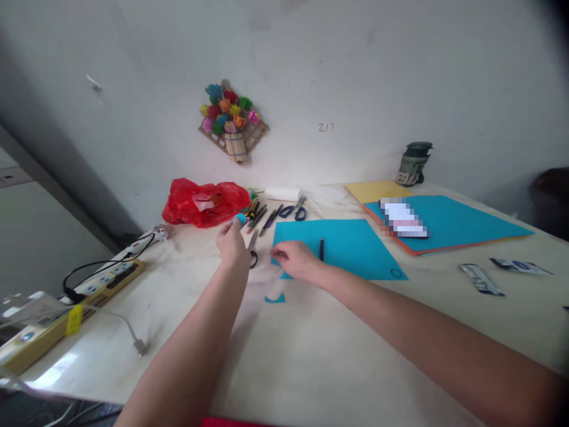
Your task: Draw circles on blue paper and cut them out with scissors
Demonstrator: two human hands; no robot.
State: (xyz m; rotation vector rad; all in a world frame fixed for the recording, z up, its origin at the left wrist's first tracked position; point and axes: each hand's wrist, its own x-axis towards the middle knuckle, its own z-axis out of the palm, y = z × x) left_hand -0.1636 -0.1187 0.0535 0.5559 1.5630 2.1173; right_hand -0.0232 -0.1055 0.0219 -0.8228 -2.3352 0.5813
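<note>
1. At far left lies a power strip (111, 276) with cords plugged in; past it, by the wall, sits a crumpled red bag (178, 201).
2. My left hand (232, 240) is closed in a pinch, gripping a small blue piece (240, 218) raised above the table, near the bag. It looks already cut.
3. Just beside my left wrist lie the dark-handled scissors (253, 239), blades pointing away from me, in neither hand. Beyond them are several pens (268, 220).
4. Nearer me is a blue scrap (275, 300) with a curved bite out of its edge, so I judge that at least one rounded cut is done.
5. My right hand (296, 259) is over the left edge of the blue sheet (355, 249), fingers curled; I cannot tell whether they hold anything.
6. A dark pencil (322, 248) lies on that sheet, partly behind my right hand. In the near right corner a drawn circle (395, 273) is uncut, so that outline is left.
7. Farther right, a phone (404, 218) rests on stacked coloured sheets (466, 222).
</note>
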